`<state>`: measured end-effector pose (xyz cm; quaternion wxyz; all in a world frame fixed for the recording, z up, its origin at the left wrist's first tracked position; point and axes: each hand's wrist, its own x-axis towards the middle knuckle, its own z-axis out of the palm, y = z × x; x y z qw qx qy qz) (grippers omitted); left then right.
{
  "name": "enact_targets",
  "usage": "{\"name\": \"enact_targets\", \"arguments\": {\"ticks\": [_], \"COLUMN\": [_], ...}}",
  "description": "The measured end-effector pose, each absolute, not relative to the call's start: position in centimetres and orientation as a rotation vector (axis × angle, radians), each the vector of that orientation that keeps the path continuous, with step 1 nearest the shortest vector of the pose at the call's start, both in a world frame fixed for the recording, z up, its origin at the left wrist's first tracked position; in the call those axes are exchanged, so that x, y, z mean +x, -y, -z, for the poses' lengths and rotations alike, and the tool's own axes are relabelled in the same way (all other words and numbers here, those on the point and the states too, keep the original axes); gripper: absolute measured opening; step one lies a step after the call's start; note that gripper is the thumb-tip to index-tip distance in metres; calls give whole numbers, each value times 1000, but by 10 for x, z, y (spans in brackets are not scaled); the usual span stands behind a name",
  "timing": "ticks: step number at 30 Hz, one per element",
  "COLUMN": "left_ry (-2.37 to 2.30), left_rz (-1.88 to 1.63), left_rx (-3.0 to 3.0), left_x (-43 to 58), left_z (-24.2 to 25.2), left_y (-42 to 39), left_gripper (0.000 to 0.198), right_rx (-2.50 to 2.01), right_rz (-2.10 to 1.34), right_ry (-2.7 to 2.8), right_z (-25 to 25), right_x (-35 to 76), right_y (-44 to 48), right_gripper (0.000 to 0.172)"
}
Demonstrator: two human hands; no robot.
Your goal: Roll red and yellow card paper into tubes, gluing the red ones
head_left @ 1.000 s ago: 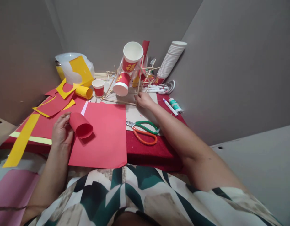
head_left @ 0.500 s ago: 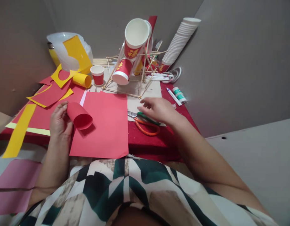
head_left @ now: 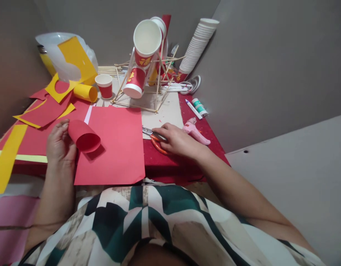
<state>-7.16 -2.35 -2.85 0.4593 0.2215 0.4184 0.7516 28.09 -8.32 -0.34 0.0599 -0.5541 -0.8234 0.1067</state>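
Note:
My left hand (head_left: 59, 142) pinches the upper edge of a red paper tube (head_left: 86, 137), closed around it with the thumb and fingers. The tube tilts with its open end toward me, over a flat red paper sheet (head_left: 119, 155). To the right of that sheet, my right hand (head_left: 176, 139) is closed over the handles of the scissors (head_left: 147, 131). Their blades point left toward the sheet's edge, and an orange handle loop shows below my fingers. The green handle is mostly hidden under the hand.
Behind the sheet stands a stick frame (head_left: 156, 110) holding red paper cups (head_left: 135, 79). A small cup (head_left: 104, 88), a yellow tube (head_left: 86, 93) and paper scraps (head_left: 45, 111) lie left. On the right are a pink glue gun (head_left: 196, 132), a marker (head_left: 193, 109) and a leaning cup stack (head_left: 199, 44).
My right hand has come down onto the scissors' handles and closed on them. The pink glue gun now shows behind it. My left hand still holds the red tube. The view has shifted slightly right.

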Motion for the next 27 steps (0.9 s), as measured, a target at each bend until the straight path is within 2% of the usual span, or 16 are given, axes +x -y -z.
{"name": "enact_targets", "arguments": {"ticks": [6,13,17,20,24,27], "left_ry": [-1041,-1051,-1046,-1046,-1038,-1028], "left_rz": [-1856,-1843,-1850,-1842,-1837,-1846], "left_rx": [554,540,547,542,535,518], "left_x": [-71,-70,-70,-70,-69,-67], "left_z": [27,25,26,26,25,24], "left_y": [24,23,24,26,26,26], "left_gripper": [19,18,18,18,19,18], "right_rx": [-1631,-1551,-1608,-1594,-1488,-1378], "right_rz": [-325,-421,-610,-842,-807,-892], "right_ry": [2415,2337,1985,1612,1147,1034], "right_z": [-8,-44,-60,-64,-57,-49], "right_x": [294,334,345,349,352,360], "right_y": [85,111,125,127,114,97], "right_gripper": [49,48,45,51,45,40]}}
